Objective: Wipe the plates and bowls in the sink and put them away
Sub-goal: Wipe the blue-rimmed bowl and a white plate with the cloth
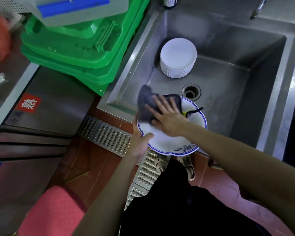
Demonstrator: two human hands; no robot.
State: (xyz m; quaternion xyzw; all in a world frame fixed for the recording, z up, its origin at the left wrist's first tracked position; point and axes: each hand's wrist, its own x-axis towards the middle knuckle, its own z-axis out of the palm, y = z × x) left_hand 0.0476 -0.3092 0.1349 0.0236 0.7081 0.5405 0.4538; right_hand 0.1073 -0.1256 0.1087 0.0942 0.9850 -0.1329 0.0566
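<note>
The left hand [140, 142] grips the near-left rim of the large blue-edged plate [174, 138], held over the sink's [228, 48] near edge. The right hand [167, 116], fingers spread flat, presses a dark cloth [146, 103] onto the plate's far-left part. A stack of white plates [178, 58] stands in the sink's far-left corner. Recommendation: firm left grip, overlapping strokes to the rim.

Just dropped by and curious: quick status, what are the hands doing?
Left hand grips blue-rimmed plate at its edge. Right hand presses dark cloth flat on it. Stack of white plates waits in sink. Nothing blocking.
</note>
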